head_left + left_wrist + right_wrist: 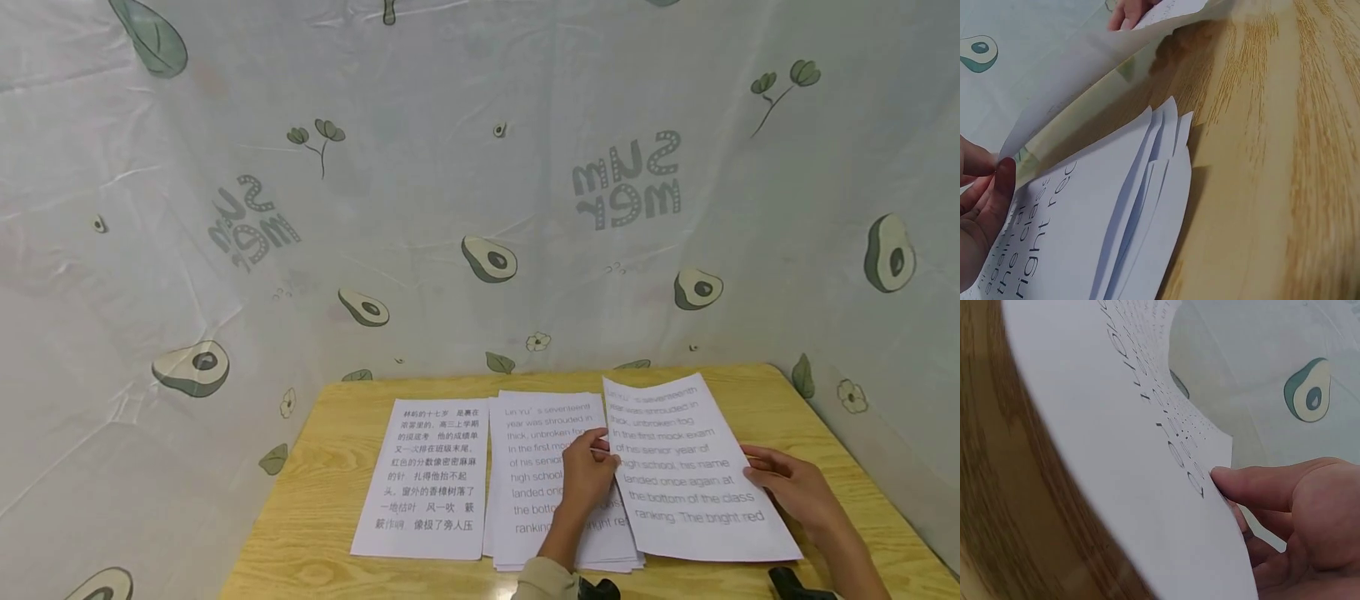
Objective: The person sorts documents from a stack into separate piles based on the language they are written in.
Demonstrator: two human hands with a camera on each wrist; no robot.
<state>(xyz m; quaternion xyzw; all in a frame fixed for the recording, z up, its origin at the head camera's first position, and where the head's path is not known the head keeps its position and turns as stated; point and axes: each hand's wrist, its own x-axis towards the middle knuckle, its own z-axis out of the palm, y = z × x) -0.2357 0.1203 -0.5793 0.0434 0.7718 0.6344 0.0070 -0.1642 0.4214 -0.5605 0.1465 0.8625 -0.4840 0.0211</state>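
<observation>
A printed sheet of paper point(686, 467) with English text is held up off the table between both hands. My left hand point(588, 471) pinches its left edge between thumb and fingertips, above a stack of English-text sheets point(536, 483). On the opposite edge, my right hand point(798, 483) pinches the sheet, thumb on the printed face, as the right wrist view shows at the thumb point(1254, 484). The sheet bows between the two grips. In the left wrist view the stack point(1129, 187) has several loosely fanned corners, and the raised sheet point(1085, 81) stands apart from it.
Left of the stack lies a page of Chinese text point(423, 479), close beside it. Everything lies on a yellow wood-grain table point(300, 500). Behind the table hangs a pale curtain point(420, 208) printed with avocados and leaves.
</observation>
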